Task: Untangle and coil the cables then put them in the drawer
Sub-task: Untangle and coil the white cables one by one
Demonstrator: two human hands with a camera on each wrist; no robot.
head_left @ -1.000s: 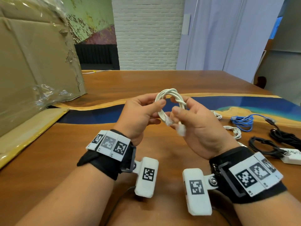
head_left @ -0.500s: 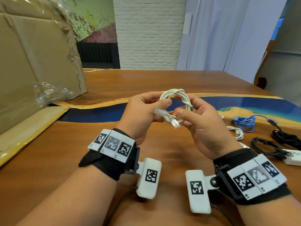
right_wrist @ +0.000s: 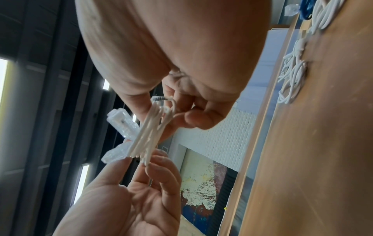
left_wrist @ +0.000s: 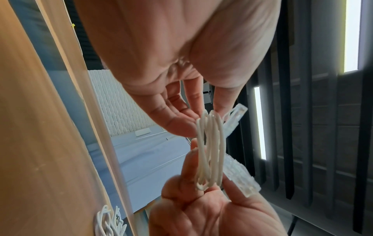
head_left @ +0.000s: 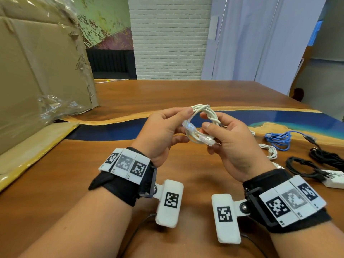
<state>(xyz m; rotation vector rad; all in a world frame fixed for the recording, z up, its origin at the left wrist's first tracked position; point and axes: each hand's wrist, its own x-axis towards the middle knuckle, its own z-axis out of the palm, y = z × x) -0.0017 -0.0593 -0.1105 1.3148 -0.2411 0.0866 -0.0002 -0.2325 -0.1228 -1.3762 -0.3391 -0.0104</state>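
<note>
Head view: left hand [head_left: 160,133] and right hand [head_left: 230,142] each pinch the smooth white coiled cable [head_left: 202,123].

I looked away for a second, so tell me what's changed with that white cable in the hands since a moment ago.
The clear plug ends have swung from hanging under the white cable coil to lying across its front, pointing right. Both the left hand and the right hand keep hold of the coil above the table; the blue cable stayed put.
</note>
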